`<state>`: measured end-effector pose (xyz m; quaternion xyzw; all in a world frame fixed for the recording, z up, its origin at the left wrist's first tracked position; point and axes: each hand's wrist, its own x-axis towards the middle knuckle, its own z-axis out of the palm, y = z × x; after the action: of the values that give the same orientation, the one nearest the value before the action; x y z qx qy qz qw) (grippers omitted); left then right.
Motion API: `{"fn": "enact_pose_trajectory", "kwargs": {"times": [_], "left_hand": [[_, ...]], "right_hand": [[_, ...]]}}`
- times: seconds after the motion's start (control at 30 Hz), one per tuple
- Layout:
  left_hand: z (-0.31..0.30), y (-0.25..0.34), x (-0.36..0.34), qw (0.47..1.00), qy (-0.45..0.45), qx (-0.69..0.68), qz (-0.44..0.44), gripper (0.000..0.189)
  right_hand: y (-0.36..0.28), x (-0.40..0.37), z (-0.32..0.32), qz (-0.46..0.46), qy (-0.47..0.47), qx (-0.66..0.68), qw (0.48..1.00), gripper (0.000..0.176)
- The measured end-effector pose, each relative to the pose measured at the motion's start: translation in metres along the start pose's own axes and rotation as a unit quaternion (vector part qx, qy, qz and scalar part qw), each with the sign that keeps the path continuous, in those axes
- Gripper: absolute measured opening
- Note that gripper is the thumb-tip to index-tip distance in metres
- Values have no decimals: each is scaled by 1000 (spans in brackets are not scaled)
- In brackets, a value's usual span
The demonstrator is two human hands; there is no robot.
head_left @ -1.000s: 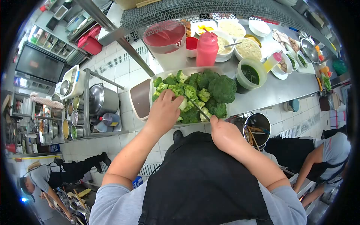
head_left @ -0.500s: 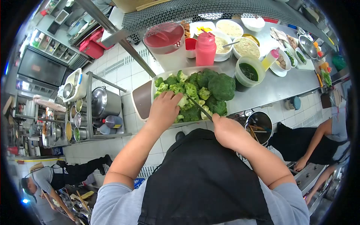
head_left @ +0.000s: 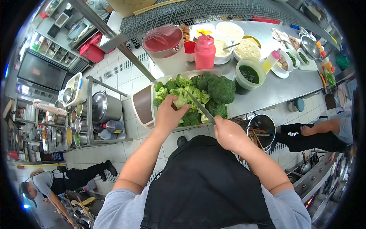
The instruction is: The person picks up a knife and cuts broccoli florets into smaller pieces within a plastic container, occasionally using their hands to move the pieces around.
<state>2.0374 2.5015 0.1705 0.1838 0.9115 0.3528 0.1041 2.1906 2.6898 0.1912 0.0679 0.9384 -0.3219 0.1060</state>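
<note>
My right hand (head_left: 230, 133) is wrapped round the handle of a knife (head_left: 201, 107). Its blade points up and to the left over the broccoli. Thumb and fingers of my left hand (head_left: 167, 115) close around a pale green broccoli floret (head_left: 180, 101), just left of the blade. Both hands are over a clear plastic tub (head_left: 154, 111) filled with broccoli. Cut florets lie at its left and middle, and a large dark green broccoli head (head_left: 222, 90) sits at its right. The tub's near side is partly hidden by my hands.
Behind the tub stand a pitcher with a red lid (head_left: 164, 42), a pink bottle (head_left: 204, 52) and a container of green liquid (head_left: 249, 74). Bowls of pale food (head_left: 247, 49) are farther back. A pot (head_left: 261, 131) is at lower right. Co-workers stand at both sides.
My left hand has drawn slightly back toward me, showing more of the floret. The knife blade now points higher and shows more of its length. The co-worker at right has shifted posture.
</note>
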Motion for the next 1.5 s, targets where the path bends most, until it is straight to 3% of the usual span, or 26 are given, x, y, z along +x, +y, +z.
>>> {"fn": "enact_pose_trajectory", "kwargs": {"times": [0.2,0.37,0.43,0.6,0.63,0.67,0.7,0.77,0.9,0.97,1.1,1.17,1.5], "left_hand": [[2,-5,-2,998,14,-54,-4,46],[10,-13,1,997,42,-14,56,44],[8,-8,-1,998,37,-6,59,45],[-7,-5,0,993,43,96,61,48],[-12,-2,1,986,55,84,130,49],[-16,-2,1,975,64,73,199,50],[-18,-5,2,975,61,73,200,50],[-21,-10,7,936,-19,181,300,49],[-17,-15,12,947,39,142,286,43],[-14,-1,7,997,13,28,73,41],[2,-10,-1,994,26,26,103,40],[3,-10,-1,998,35,11,52,39],[1,5,-13,995,49,46,68,38]], "right_hand": [[-5,22,16,-12,5,21,1000,20],[-18,64,22,1,4,28,1000,23],[-26,79,19,48,-11,53,997,25],[0,91,12,6,7,51,999,25],[6,90,3,-23,14,58,998,25],[10,86,-7,7,20,42,999,26],[16,85,-7,9,19,44,999,26],[26,86,-7,12,67,21,997,23],[9,69,-8,4,93,40,995,20],[-4,55,-11,-2,87,49,995,20],[-13,36,-8,-25,76,52,995,19],[-15,29,-7,-28,71,49,996,19],[-28,38,-3,-17,-11,22,1000,22]]}}
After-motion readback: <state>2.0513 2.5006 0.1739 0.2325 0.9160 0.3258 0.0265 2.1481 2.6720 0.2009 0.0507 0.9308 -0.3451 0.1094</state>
